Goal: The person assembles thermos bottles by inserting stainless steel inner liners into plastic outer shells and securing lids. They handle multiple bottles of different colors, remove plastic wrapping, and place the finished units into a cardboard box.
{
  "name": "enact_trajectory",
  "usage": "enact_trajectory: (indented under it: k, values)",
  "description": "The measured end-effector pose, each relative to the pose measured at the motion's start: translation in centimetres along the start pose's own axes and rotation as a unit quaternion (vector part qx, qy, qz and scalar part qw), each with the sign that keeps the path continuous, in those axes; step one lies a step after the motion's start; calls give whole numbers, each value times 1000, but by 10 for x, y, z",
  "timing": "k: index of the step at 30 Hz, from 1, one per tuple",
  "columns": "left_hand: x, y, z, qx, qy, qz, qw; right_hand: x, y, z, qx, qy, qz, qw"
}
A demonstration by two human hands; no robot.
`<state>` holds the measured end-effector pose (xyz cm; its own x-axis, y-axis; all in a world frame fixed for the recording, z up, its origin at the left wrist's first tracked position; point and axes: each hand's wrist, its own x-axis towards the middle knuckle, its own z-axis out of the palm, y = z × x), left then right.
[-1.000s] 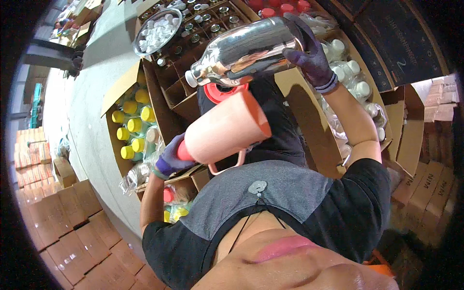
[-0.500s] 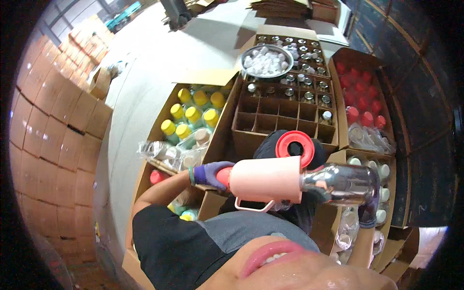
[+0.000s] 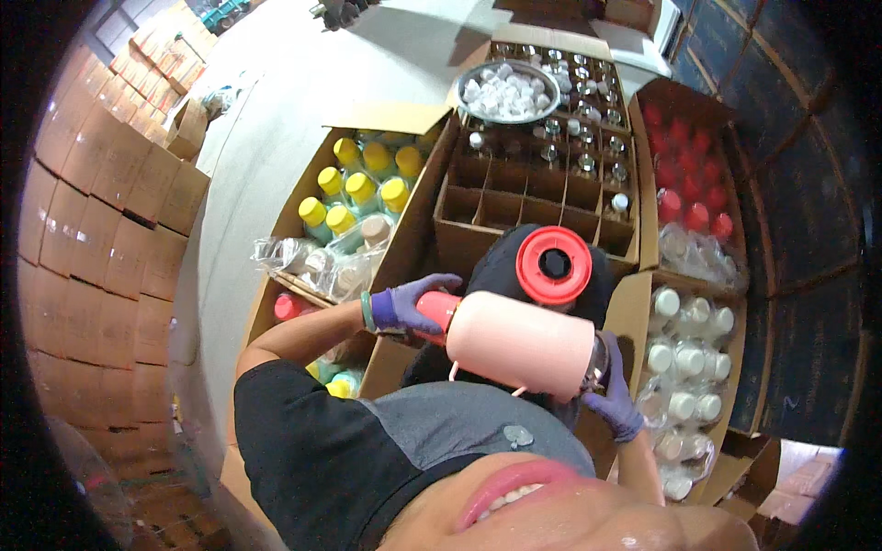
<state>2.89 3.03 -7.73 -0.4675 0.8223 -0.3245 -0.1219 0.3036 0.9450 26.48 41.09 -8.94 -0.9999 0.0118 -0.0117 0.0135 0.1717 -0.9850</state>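
Note:
A pale pink thermos jug body (image 3: 519, 340) lies on its side across my lap, its handle turned toward me. My left hand (image 3: 409, 306), in a purple glove, is closed around the red neck piece (image 3: 436, 310) at its left end. At the jug's right, open end, my right hand (image 3: 617, 397), also gloved, has its fingers wrapped on the end of a silvery glass liner (image 3: 599, 361). Most of that liner sits inside the pink body; only its shiny end shows. A red ring-shaped part with a dark centre (image 3: 553, 264) rests on my dark trouser leg, just beyond the jug.
A divided carton (image 3: 514, 207) holds silvery liners in several cells, under a metal bowl (image 3: 507, 90) of white pieces. Left stands a carton of yellow-capped bottles (image 3: 360, 190); right are cartons of red parts (image 3: 695, 217) and white-topped items (image 3: 681, 357). Stacked boxes (image 3: 101, 275) line the left.
The silvery liner has slid left into the pink body, my right hand moving with it. The jug's right end has tilted toward me. The whole view has shifted slightly.

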Motion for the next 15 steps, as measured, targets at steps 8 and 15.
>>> enact_trajectory:
  k: [8, 15]
  values:
    - [-7, -24, 2, 6, 8, 28, 1000, 12, 7, 19, -164, 18, -83, 983]
    - [-4, -42, 5, -79, 139, 51, 986, 34, -16, 17, -98, -34, 29, 994]
